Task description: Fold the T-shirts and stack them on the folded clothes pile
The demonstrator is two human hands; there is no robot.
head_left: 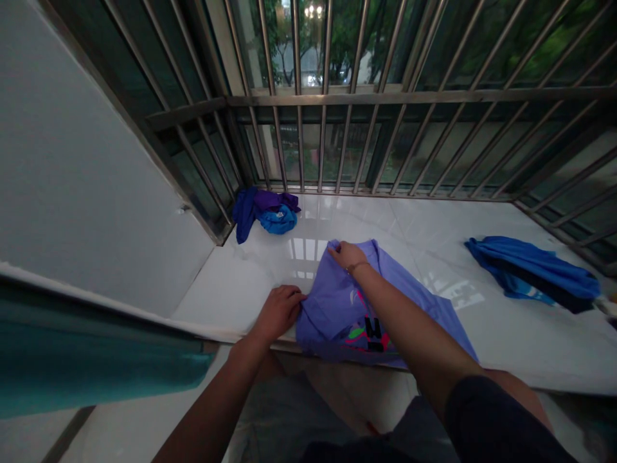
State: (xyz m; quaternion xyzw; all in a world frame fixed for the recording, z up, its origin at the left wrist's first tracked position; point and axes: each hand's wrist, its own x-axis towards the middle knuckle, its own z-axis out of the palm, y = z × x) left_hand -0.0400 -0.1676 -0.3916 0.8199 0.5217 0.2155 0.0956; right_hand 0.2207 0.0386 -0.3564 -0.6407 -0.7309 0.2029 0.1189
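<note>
A lavender T-shirt (332, 312) with a bright pink, green and black print lies spread on the glossy white window ledge, its lower side at the ledge's front edge. My left hand (280, 310) pinches the shirt's left edge between thumb and fingers. Farther up, my right hand (349, 255), with a thin bracelet at the wrist, is closed on the shirt's upper left corner. My right forearm crosses over the shirt and covers part of the print.
Crumpled blue and purple clothes (270, 209) sit in the ledge's back left corner. Folded blue and dark clothes (535, 270) lie at the right. Metal window bars (337, 99) close off the back. A teal curtain (96, 354) hangs at the lower left, below a white wall (96, 167).
</note>
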